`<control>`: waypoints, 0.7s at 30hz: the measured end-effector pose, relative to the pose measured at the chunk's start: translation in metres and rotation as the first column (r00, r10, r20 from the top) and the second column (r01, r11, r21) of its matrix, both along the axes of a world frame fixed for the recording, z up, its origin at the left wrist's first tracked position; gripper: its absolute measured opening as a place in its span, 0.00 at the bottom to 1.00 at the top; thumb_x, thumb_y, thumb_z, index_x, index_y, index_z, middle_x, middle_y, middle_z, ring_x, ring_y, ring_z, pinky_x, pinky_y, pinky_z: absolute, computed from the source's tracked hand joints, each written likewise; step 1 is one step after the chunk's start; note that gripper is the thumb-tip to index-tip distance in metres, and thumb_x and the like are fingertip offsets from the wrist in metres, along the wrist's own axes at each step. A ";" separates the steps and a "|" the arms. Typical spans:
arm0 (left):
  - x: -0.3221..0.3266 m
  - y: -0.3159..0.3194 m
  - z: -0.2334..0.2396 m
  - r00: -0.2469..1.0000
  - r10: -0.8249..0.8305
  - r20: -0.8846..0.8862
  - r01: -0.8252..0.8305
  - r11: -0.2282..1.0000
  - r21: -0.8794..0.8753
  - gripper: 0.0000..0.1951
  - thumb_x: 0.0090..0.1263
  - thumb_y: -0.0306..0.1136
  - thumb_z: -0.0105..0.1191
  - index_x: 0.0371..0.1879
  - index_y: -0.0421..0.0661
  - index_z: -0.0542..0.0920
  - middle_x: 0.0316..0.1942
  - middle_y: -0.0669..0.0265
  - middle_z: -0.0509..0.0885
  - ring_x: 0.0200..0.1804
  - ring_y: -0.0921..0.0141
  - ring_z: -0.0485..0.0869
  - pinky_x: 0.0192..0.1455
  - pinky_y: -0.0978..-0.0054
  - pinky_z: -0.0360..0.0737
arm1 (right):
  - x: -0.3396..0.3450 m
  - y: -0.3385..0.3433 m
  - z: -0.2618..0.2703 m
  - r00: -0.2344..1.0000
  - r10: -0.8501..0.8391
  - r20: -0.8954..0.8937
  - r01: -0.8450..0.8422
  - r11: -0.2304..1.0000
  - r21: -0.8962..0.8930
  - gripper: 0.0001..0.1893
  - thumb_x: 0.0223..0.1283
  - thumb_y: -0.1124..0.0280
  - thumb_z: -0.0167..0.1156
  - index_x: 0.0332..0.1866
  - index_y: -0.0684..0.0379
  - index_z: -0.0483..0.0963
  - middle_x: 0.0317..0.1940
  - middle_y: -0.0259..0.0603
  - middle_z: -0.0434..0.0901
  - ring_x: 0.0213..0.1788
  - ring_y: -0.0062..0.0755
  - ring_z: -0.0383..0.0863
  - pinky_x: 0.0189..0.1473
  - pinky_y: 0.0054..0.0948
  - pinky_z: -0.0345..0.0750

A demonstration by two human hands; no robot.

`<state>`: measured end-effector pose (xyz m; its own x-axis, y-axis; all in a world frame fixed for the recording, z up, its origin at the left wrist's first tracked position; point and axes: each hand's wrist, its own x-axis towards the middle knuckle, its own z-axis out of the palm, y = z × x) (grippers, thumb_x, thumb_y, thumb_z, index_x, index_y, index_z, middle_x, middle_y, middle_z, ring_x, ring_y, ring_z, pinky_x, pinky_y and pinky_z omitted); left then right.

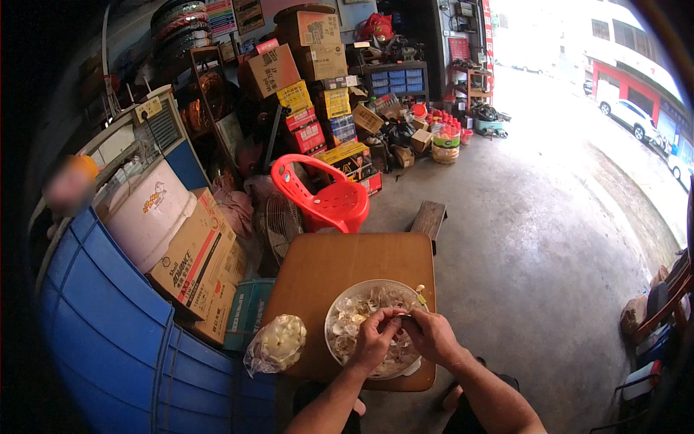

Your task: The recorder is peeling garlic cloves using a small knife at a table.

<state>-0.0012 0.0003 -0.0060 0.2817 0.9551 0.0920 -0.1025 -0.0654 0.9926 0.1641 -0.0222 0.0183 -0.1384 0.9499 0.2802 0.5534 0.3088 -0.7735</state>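
Note:
A white plastic basket [329, 337] stands on the brown table, holding papery garlic skins [347, 320] and some pale cloves. Both hands meet above it. My right hand [434, 335] grips a small dark tool [407, 318], perhaps a knife; its blade is hidden. My left hand [376, 337] has its fingers bent in close to the tool, and whatever lies between them is hidden. To the left, a clear plastic bag [277, 344] full of peeled garlic cloves rests at the table's edge. A pale clove [420, 288] lies by the basket's far right rim.
The square wooden table [347, 252] has a red plastic chair [336, 200] behind it and a low wooden bench [428, 218] at its far right corner. Blue panels [114, 282] and cardboard boxes [198, 260] crowd the left side. Grey concrete floor [520, 244] extends right towards the street.

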 end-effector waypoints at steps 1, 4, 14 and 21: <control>0.000 0.000 0.000 1.000 -0.001 0.002 0.001 1.000 0.002 0.10 0.76 0.30 0.54 0.51 0.42 0.83 0.39 0.70 0.85 0.39 0.79 0.81 0.41 0.80 0.79 | 0.000 0.000 -0.001 1.000 0.002 0.000 -0.002 1.000 0.004 0.09 0.67 0.67 0.58 0.39 0.63 0.76 0.35 0.55 0.83 0.39 0.59 0.84 0.39 0.47 0.79; 0.000 0.000 -0.001 1.000 -0.003 0.011 0.003 1.000 0.005 0.10 0.76 0.31 0.54 0.51 0.42 0.83 0.39 0.70 0.85 0.39 0.79 0.81 0.41 0.80 0.79 | 0.000 0.001 -0.002 1.000 0.003 0.003 -0.003 1.000 0.011 0.09 0.67 0.67 0.58 0.39 0.63 0.76 0.34 0.55 0.82 0.39 0.59 0.84 0.39 0.48 0.79; 0.000 0.000 0.001 1.000 0.007 -0.011 -0.007 1.000 0.007 0.10 0.76 0.31 0.54 0.50 0.42 0.83 0.40 0.69 0.86 0.39 0.80 0.81 0.42 0.79 0.79 | 0.000 0.001 -0.003 1.000 0.001 -0.005 -0.001 1.000 0.025 0.10 0.66 0.66 0.59 0.36 0.63 0.74 0.33 0.55 0.82 0.38 0.60 0.83 0.38 0.48 0.78; 0.000 0.001 -0.003 1.000 0.001 -0.007 -0.001 1.000 0.006 0.09 0.76 0.30 0.54 0.51 0.44 0.82 0.38 0.72 0.84 0.37 0.81 0.79 0.41 0.82 0.78 | 0.000 0.001 -0.003 1.000 -0.006 -0.003 0.006 1.000 0.018 0.10 0.67 0.67 0.59 0.36 0.63 0.74 0.31 0.55 0.82 0.37 0.60 0.83 0.37 0.48 0.78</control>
<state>-0.0011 0.0016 -0.0090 0.2815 0.9548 0.0960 -0.0956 -0.0716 0.9928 0.1639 -0.0214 0.0152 -0.1318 0.9455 0.2977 0.5534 0.3193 -0.7693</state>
